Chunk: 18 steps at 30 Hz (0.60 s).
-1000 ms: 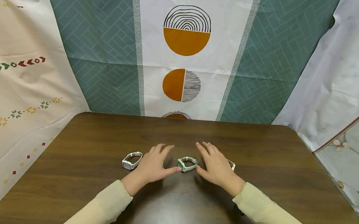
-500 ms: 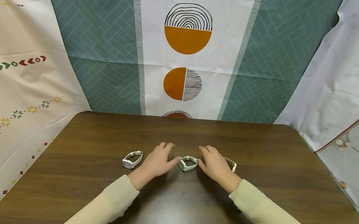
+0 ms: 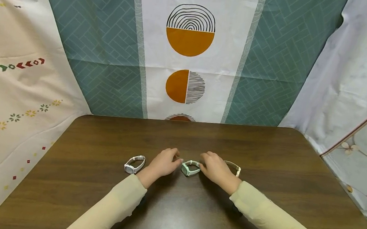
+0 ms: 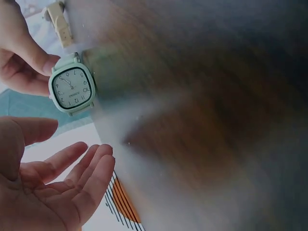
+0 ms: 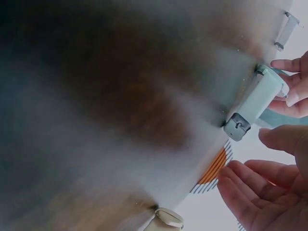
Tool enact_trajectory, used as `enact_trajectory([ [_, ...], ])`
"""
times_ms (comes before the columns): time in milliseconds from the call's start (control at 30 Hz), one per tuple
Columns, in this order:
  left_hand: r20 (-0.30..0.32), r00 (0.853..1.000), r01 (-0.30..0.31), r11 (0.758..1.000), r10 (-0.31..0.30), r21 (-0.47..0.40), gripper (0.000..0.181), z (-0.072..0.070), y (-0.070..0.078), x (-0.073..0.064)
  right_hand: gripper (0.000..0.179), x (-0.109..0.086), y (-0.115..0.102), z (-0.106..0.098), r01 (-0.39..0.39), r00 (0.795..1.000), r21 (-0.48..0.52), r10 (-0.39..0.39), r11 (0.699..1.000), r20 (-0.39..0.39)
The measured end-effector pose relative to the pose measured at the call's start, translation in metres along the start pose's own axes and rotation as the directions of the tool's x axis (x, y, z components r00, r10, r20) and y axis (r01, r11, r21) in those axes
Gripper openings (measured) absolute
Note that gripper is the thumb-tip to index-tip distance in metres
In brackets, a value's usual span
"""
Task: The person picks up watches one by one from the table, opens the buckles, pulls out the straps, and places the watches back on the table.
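Note:
A mint-green wristwatch point(image 3: 185, 169) stands on its side on the table, its strap closed into a loop. In the left wrist view its square face point(image 4: 72, 89) with numerals shows. My left hand point(image 3: 165, 162) is just left of it, thumb close to the watch, fingers loosely bent and holding nothing. To its right my right hand point(image 3: 215, 168) has the thumb by the strap point(image 5: 260, 98); whether it touches cannot be told. Its relaxed fingers hold nothing. A white wristwatch point(image 3: 129, 168) lies left of my left hand. Behind my right hand, a cream wristwatch point(image 3: 238, 171) is partly hidden.
All three watches stand on a dark brown wooden table point(image 3: 108, 133). A patterned green and white cloth point(image 3: 110, 48) hangs behind the far edge. Pale cloths hang along the left point(image 3: 17, 87) and right point(image 3: 348, 90) sides.
My left hand has shifted slightly right and my right hand slightly left. Fingers of both hands have bent more. The cream watch shows more; the watches have stayed in place.

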State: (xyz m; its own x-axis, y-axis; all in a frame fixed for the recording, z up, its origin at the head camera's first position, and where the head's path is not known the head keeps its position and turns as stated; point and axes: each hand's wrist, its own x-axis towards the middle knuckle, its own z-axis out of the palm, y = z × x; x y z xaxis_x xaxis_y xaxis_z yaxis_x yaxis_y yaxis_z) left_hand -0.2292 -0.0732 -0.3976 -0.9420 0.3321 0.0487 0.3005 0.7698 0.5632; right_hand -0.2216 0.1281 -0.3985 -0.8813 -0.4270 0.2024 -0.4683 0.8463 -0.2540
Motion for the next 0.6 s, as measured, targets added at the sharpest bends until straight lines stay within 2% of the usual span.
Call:
enact_trajectory([
  [267, 0.010, 1.000, -0.027, 0.999, 0.027, -0.032, 0.021, 0.0051, 0.0020, 0.0066, 0.019, 0.0054, 0.0004, 0.0034, -0.010, 0.999, 0.048, 0.009, 0.999, 0.038],
  [467, 0.039, 0.999, -0.018, 0.999, 0.020, -0.048, 0.020, 0.0096, 0.0042, 0.0068, 0.010, 0.0079, -0.0014, 0.0067, -0.010, 0.995, 0.085, 0.001, 0.996, 0.104],
  [600, 0.059, 0.998, -0.013, 0.998, 0.017, -0.057, 0.021, 0.0094, 0.0061, 0.0062, 0.010, 0.0092, -0.0022, 0.0076, -0.018, 0.993, 0.090, 0.007, 0.996, 0.114],
])
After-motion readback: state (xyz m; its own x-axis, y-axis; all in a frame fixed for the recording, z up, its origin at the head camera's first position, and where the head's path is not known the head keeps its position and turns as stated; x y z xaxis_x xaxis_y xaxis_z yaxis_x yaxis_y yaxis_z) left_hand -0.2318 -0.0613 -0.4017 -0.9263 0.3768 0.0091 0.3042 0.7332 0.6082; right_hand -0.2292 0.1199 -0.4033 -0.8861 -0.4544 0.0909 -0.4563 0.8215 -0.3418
